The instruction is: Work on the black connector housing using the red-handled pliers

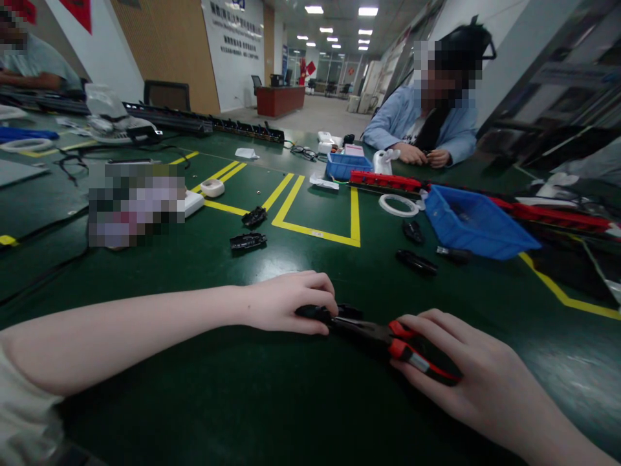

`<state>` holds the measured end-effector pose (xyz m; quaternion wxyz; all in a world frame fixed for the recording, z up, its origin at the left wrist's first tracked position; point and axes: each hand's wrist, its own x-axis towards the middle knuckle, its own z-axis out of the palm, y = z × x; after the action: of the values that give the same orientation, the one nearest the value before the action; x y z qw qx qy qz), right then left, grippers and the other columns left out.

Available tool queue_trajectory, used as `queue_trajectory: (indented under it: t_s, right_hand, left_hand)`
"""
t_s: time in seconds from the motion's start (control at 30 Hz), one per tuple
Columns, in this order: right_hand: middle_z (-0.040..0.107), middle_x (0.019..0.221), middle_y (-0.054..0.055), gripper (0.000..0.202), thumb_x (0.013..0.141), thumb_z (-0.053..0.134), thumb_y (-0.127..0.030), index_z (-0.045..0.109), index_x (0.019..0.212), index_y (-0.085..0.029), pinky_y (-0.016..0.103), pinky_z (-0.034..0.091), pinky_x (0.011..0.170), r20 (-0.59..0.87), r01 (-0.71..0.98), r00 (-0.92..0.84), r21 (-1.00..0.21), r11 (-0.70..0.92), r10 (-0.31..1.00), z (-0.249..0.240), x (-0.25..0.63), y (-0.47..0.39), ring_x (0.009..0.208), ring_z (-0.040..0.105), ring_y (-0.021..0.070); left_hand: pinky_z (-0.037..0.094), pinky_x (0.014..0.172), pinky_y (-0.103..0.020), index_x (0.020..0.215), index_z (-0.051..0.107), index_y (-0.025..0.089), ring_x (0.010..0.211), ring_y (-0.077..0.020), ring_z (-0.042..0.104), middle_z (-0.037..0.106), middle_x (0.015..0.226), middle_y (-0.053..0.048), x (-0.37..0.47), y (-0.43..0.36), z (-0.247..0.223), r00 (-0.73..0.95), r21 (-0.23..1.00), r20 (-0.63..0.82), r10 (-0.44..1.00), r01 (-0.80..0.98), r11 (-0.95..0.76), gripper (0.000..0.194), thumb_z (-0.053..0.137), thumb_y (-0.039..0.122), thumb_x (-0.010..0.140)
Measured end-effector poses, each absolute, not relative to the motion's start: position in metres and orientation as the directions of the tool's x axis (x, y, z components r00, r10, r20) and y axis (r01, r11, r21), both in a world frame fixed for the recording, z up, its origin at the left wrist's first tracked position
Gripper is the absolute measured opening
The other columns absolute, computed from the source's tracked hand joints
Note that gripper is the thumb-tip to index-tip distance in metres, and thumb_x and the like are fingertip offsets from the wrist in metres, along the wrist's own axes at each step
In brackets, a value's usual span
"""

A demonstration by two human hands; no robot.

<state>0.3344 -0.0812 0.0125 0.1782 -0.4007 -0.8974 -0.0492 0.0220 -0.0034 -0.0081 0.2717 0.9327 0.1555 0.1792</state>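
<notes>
My left hand (298, 299) is closed on a small black plastic part (313, 313), pinching it just above the green table. In my right hand (466, 362) is a pair of needle-nose pliers (405, 349) with red and black handles, my fingers wrapped round the grips. The pliers' dark jaws point left and reach the black part at my left fingertips; whether they bite on it I cannot tell. Another dark piece shows just behind the jaws, partly hidden. Beyond my hands lie similar black parts, one (248, 242) on the left and one (416, 262) on the right.
A blue bin (478, 223) stands at the right, near a white tape roll (398, 206) and a long red strip (385, 181). A smaller blue bin (348, 166) sits farther back. Yellow tape (317, 233) marks the table. Across it sits a person (422, 129) in a light-blue top.
</notes>
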Motion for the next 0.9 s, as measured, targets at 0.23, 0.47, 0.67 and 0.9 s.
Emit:
queue_trajectory:
  t_s: [0.23, 0.47, 0.67, 0.9]
  right_hand:
    - [0.072, 0.098, 0.008, 0.032, 0.088, 0.064, -0.037, 0.066, 0.115, -0.021, 0.029, 0.059, 0.061, 0.359, 0.737, -0.611, -0.068, 0.672, 0.706, 0.0117, 0.3342, -0.0814, 0.074, 0.071, 0.0187]
    - [0.072, 0.101, 0.009, 0.032, 0.088, 0.065, -0.036, 0.064, 0.117, -0.022, 0.031, 0.06, 0.065, 0.392, 0.739, -0.597, -0.073, 0.67, 0.7, 0.0124, 0.3311, -0.0839, 0.079, 0.071, 0.0204]
    - [0.073, 0.103, 0.009, 0.034, 0.087, 0.067, -0.036, 0.065, 0.117, -0.022, 0.033, 0.06, 0.065, 0.427, 0.742, -0.58, -0.074, 0.666, 0.694, 0.0122, 0.3311, -0.0847, 0.081, 0.071, 0.0214]
    - [0.072, 0.102, 0.009, 0.034, 0.088, 0.066, -0.035, 0.064, 0.118, -0.02, 0.032, 0.06, 0.066, 0.433, 0.734, -0.599, -0.04, 0.678, 0.674, 0.0131, 0.3299, -0.0851, 0.082, 0.072, 0.0211]
  left_hand:
    - [0.051, 0.089, -0.034, 0.112, 0.065, 0.018, 0.107, -0.0237, 0.06, 0.059, 0.117, -0.01, 0.022, -0.0036, -0.0092, 0.885, 0.556, 0.261, 0.387, 0.19, -0.809, 0.021, 0.07, 0.028, 0.094]
    - [0.05, 0.089, -0.035, 0.113, 0.065, 0.018, 0.106, -0.0235, 0.059, 0.059, 0.117, -0.01, 0.0217, -0.0039, -0.0092, 0.889, 0.555, 0.25, 0.383, 0.192, -0.809, 0.021, 0.069, 0.027, 0.094]
    - [0.05, 0.089, -0.035, 0.111, 0.067, 0.019, 0.105, -0.0234, 0.059, 0.059, 0.116, -0.009, 0.0219, -0.0038, -0.0096, 0.883, 0.566, 0.257, 0.393, 0.191, -0.802, 0.02, 0.07, 0.027, 0.093]
    - [0.051, 0.091, -0.035, 0.112, 0.066, 0.019, 0.106, -0.023, 0.059, 0.058, 0.118, -0.009, 0.0215, -0.0039, -0.0099, 0.884, 0.577, 0.235, 0.404, 0.208, -0.79, 0.021, 0.069, 0.028, 0.094]
